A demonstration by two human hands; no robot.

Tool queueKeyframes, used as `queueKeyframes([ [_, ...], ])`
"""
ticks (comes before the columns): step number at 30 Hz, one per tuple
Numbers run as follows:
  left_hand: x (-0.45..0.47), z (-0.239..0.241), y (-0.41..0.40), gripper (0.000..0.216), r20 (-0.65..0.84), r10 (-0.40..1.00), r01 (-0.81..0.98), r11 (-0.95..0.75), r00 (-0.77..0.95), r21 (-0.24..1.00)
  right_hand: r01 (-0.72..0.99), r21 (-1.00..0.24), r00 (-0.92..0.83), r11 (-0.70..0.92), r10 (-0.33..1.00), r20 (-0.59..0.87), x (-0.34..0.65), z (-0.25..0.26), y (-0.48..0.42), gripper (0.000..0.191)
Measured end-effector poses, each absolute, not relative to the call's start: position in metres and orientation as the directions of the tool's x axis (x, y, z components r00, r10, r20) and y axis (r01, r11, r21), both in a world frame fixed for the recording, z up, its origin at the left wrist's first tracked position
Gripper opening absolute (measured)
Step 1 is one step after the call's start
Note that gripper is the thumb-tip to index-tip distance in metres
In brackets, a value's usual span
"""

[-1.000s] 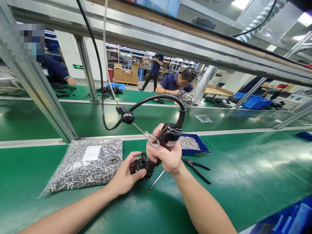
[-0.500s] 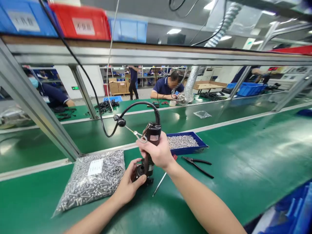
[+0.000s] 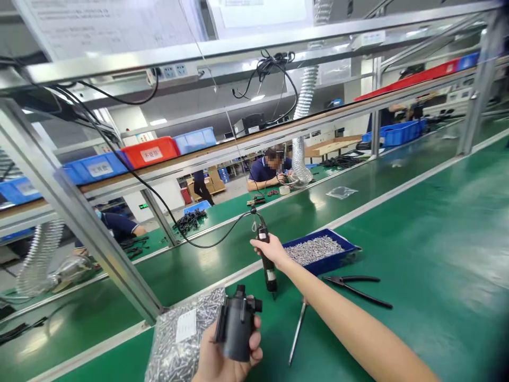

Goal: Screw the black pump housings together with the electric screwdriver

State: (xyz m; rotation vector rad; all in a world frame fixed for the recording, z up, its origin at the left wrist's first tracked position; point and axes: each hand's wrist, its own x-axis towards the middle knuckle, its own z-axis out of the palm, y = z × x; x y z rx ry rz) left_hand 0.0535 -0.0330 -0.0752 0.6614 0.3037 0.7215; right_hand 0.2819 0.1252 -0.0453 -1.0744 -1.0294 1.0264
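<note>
Black cylindrical ported housing (image 3: 237, 329), clasped in curled left hand (image 3: 218, 361), beside clear bag of metal fasteners (image 3: 169, 347), black electric screwdriver (image 3: 268, 273), right hand (image 3: 273, 250) closed round its body, bit downward, now drawn away from housing.

We see black on the near housing (image 3: 237, 330), the driver (image 3: 267, 265) and the pliers (image 3: 361, 278). Our bench (image 3: 429, 239) is green. At right, a deep-blue tray (image 3: 333, 263) surrounds silvery pieces (image 3: 314, 249); at left, a white label (image 3: 186, 324) marks the clear bag (image 3: 170, 356). Far left, one red bin (image 3: 167, 149) stands between blue bins (image 3: 195, 140).
</note>
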Motion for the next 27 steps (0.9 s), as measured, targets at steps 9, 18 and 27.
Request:
queueKeyframes([
  [9, 0.048, -0.055, -0.032, 0.062, 0.085, 0.635, -0.488, 0.492, 0.767, 0.721, 0.098, -0.995, 0.257, 0.026, 0.965, 0.051, 0.294, -0.055, 0.133, 0.058],
  [18, 0.046, -0.036, -0.052, 0.088, 0.227, 0.945, -0.166, -0.191, 0.236, 0.967, 0.395, -0.857, 0.161, 0.332, 0.893, 0.42, 0.284, 0.001, 0.083, 0.052],
  [27, 0.02, -0.027, -0.04, 0.062, 0.939, 0.326, 0.588, -0.783, 0.108, 0.204, 0.211, -0.912, -0.567, 0.353, 0.804, 0.179, 0.257, 0.043, 0.013, 0.056],
])
